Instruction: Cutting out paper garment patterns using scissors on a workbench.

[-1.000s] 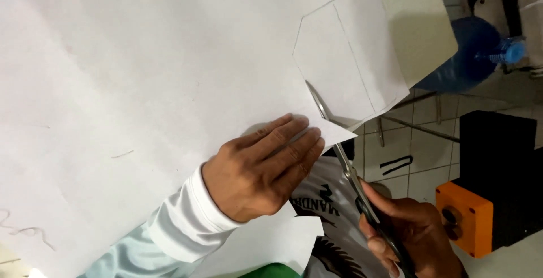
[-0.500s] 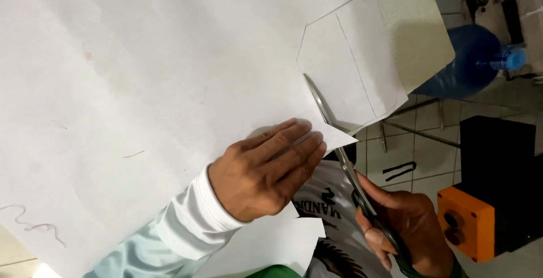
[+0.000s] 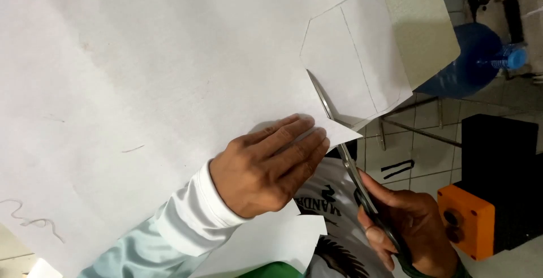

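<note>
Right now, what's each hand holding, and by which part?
Right hand grips the scissors by the handle loops. Left hand holds nothing, lying flat on the white paper sheet beside the cut.

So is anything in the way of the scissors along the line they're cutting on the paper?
Nothing visible. The scissors, in the right hand, point up a cut in the white paper. The left hand lies flat on the sheet to the left of the blades, off the cutting line.
</note>
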